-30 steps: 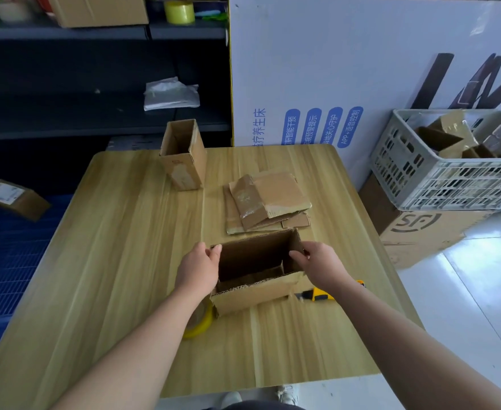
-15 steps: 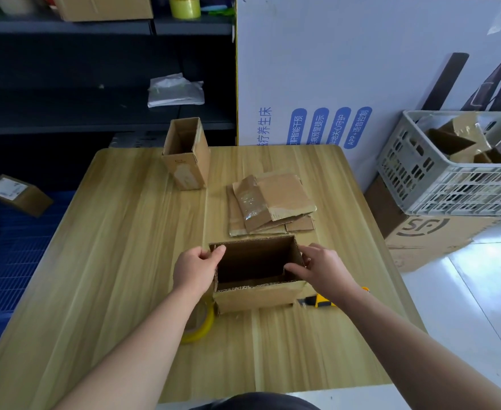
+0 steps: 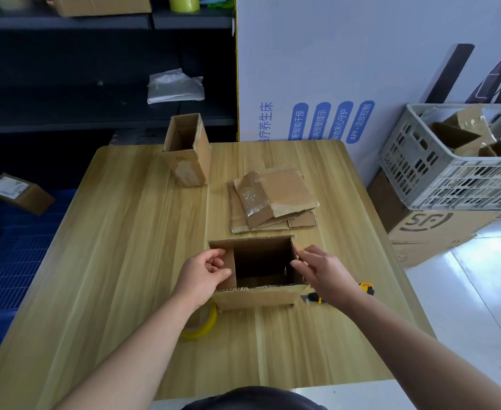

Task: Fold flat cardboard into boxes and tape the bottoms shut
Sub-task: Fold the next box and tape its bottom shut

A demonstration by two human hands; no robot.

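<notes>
My left hand and right hand each pinch a side wall of the brown corrugated box. It stands open-topped between them on the table, raw fluted edges showing. Flat cardboard lies just beyond my fingertips.

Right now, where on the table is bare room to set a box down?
Free: the table's left half, between upright box and tape roll; also the near strip below the open box. Crowded: around the flat cardboard stack and utility knife.
</notes>
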